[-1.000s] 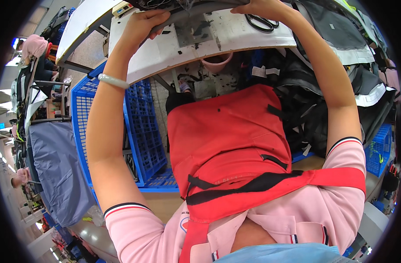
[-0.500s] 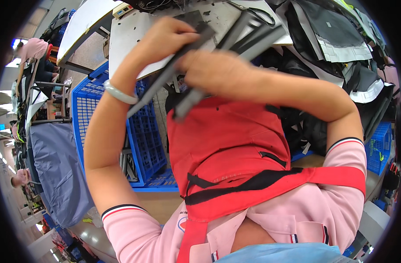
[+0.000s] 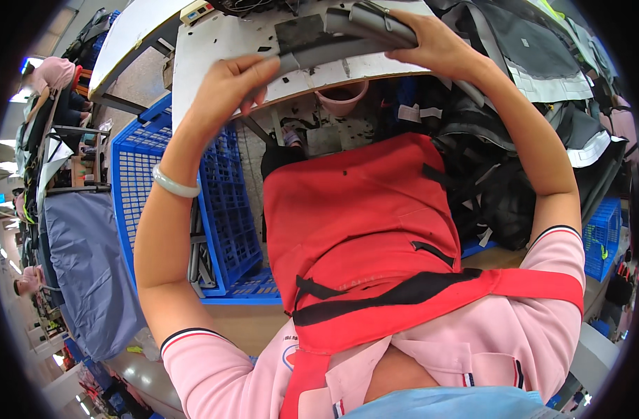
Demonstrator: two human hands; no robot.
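My left hand (image 3: pixel 237 82) is closed at the near-left end of a grey strip (image 3: pixel 326 52), which looks like fabric or soft sheet. The strip stretches across the worktable (image 3: pixel 214 43) toward my right hand (image 3: pixel 441 46). That hand is wrapped round a bundle of folded grey strips (image 3: pixel 365 22), thumb below and fingers over the top. A dark flat piece (image 3: pixel 300 31) lies on the tabletop behind the stretched strip. My left fingers are slightly blurred.
Blue plastic crates (image 3: pixel 228 202) stand at my left, with grey pieces inside. A red apron (image 3: pixel 361 202) covers my lap. Under the table sits a pink bucket (image 3: pixel 344 98). Dark bags and grey panels (image 3: pixel 529 52) are heaped at the right. A small switch box (image 3: pixel 195 12) rests at the back left.
My hands were close together over the table edge, blurred, with strips hanging down. Now they are far apart, the right one farther right and away, with the strip stretched between. The scissors are no longer clearly visible.
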